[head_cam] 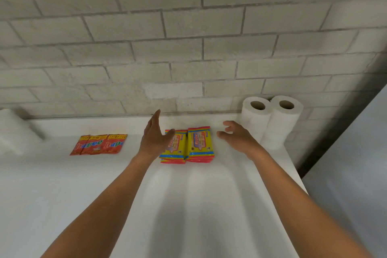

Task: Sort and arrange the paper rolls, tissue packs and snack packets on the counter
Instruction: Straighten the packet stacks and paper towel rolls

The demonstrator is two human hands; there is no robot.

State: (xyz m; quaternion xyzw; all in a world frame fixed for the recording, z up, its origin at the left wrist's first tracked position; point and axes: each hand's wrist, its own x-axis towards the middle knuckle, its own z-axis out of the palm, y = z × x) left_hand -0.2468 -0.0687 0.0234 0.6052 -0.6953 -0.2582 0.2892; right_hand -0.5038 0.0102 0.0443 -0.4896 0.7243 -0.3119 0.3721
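Observation:
Two stacks of yellow tissue packs (200, 144) lie side by side in the middle of the white counter (188, 205). My left hand (154, 137) hovers at their left edge with straight fingers, partly hiding the left stack. My right hand (235, 135) floats just right of the packs, fingers loosely curled, holding nothing. Several red snack packets (98, 144) lie in a row to the left. Two white paper rolls (270, 120) stand upright against the wall at the back right.
A grey block wall (188, 37) runs along the counter's back. A blurred white object (12, 132) sits at the far left. The counter's right edge (297, 174) drops to a dark gap beside a pale surface.

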